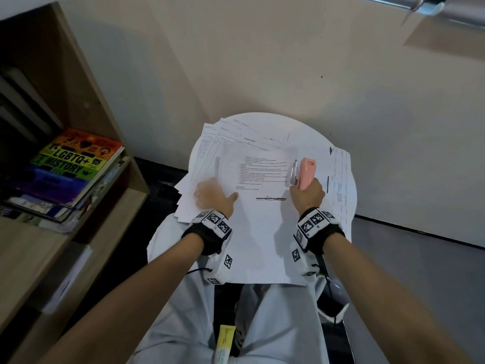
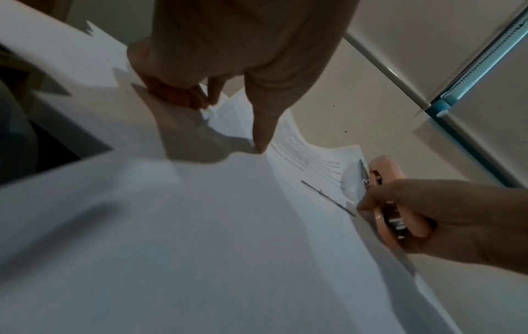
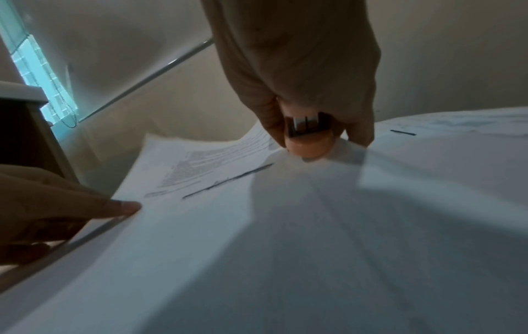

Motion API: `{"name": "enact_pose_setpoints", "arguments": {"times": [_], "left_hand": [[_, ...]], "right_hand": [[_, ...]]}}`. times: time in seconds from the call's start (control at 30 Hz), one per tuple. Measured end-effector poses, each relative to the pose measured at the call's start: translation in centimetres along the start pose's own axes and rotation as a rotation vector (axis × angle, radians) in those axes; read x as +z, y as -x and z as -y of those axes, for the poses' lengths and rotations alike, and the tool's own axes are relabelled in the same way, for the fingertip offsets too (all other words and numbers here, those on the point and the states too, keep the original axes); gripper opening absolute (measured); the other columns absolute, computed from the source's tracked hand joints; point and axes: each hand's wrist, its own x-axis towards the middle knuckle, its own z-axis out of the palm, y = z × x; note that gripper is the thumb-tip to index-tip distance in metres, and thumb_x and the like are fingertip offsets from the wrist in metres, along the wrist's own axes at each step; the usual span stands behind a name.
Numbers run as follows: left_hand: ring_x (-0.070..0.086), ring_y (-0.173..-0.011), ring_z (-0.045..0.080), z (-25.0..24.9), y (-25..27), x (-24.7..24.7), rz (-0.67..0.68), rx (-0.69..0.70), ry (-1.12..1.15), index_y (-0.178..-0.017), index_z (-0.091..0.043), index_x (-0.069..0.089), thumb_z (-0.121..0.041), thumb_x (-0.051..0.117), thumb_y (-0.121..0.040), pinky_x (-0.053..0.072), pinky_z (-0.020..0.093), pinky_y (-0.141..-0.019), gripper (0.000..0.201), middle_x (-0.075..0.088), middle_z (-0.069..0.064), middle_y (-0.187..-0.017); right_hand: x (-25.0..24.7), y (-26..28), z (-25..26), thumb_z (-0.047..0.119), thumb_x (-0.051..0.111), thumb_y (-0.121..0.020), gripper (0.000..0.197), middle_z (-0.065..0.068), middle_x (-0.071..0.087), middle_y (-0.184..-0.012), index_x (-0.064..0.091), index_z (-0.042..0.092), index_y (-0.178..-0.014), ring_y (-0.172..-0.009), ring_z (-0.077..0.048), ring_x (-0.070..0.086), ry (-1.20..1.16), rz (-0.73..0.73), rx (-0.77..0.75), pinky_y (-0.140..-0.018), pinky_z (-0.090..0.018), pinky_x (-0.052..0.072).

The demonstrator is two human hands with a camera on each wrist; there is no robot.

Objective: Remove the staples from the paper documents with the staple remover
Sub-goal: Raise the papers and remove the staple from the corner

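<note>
A printed paper document (image 1: 252, 232) lies on top of a spread of sheets on a small round white table (image 1: 309, 130), reaching over my lap. My left hand (image 1: 214, 197) pinches its left edge: the thumb (image 2: 260, 144) presses on top while the curled fingers (image 2: 177, 97) hold the edge. It looks blurred in the head view. My right hand (image 1: 305, 191) grips a pink staple remover (image 1: 305, 174) by its rear end, its metal tongue pointing away from me over the document's right side. I see no staple in any view.
More forms (image 1: 207, 143) fan out under the top document at the left, and another sheet (image 1: 341, 179) hangs over the table's right edge. A wooden bookshelf with a rainbow-covered book (image 1: 70, 164) stands close on the left. A yellow tube (image 1: 225, 340) lies between my legs.
</note>
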Motion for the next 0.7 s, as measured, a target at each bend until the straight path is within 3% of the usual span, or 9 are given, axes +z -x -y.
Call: {"name": "enact_pose_setpoints", "arguments": {"times": [0.17, 0.33, 0.43, 0.53, 0.6, 0.7], "left_hand": [[0.055, -0.107, 0.036, -0.6, -0.5, 0.2, -0.015, 0.120, 0.430, -0.121, -0.001, 0.047, -0.017, 0.051, -0.096, 0.044, 0.037, -0.086, 0.030, 0.058, 0.023, -0.115], [0.056, -0.081, 0.032, 0.0, -1.4, 0.2, -0.041, 0.088, 0.486, -0.132, -0.016, 0.033, -0.005, 0.042, -0.096, 0.045, 0.037, -0.071, 0.039, 0.057, 0.023, -0.097], [0.061, -0.100, 0.035, 0.3, -1.2, -0.1, 0.074, 0.131, 0.601, -0.134, -0.019, 0.027, -0.012, 0.054, -0.093, 0.050, 0.042, -0.087, 0.049, 0.062, 0.020, -0.114], [0.052, -0.118, 0.028, 0.4, -1.3, -0.4, 0.216, 0.191, 0.541, -0.141, -0.015, 0.022, -0.014, 0.073, -0.081, 0.044, 0.042, -0.102, 0.079, 0.052, 0.014, -0.132], [0.048, -0.125, 0.031, 0.6, -1.6, -0.3, 0.203, 0.193, 0.496, -0.144, -0.010, 0.025, -0.006, 0.073, -0.078, 0.041, 0.045, -0.106, 0.082, 0.049, 0.017, -0.136], [0.045, -0.129, 0.031, 1.1, -1.6, 0.1, 0.138, 0.246, 0.548, -0.144, -0.015, 0.028, 0.003, 0.069, -0.079, 0.039, 0.048, -0.107, 0.079, 0.049, 0.016, -0.138]], "right_hand": [[-0.1, 0.2, -0.8, 0.010, 0.067, -0.082, 0.032, -0.020, 0.064, -0.104, 0.057, -0.004, -0.109, -0.100, -0.036, 0.060, -0.038, -0.004, -0.010, -0.072, -0.031, 0.044], [-0.2, -0.4, -1.5, 0.009, 0.065, -0.082, 0.029, -0.016, 0.059, -0.095, 0.057, -0.003, -0.106, -0.102, -0.036, 0.059, -0.083, -0.027, 0.076, -0.081, -0.039, 0.053], [-0.1, -0.6, -1.2, 0.007, 0.066, -0.080, 0.029, -0.015, 0.058, -0.091, 0.058, -0.004, -0.105, -0.100, -0.038, 0.062, -0.068, -0.024, 0.104, -0.082, -0.047, 0.055], [0.4, -0.4, -0.7, 0.008, 0.067, -0.080, 0.031, -0.020, 0.062, -0.099, 0.059, -0.006, -0.107, -0.098, -0.037, 0.063, -0.053, 0.006, 0.104, -0.082, -0.042, 0.054], [0.9, -0.2, -0.5, 0.011, 0.069, -0.079, 0.031, -0.023, 0.063, -0.107, 0.061, -0.005, -0.105, -0.095, -0.037, 0.063, -0.038, 0.021, 0.110, -0.081, -0.042, 0.055], [1.1, -0.2, -0.8, 0.012, 0.069, -0.077, 0.030, -0.024, 0.062, -0.108, 0.062, -0.004, -0.102, -0.093, -0.037, 0.064, -0.013, 0.054, 0.117, -0.080, -0.042, 0.056]]}}
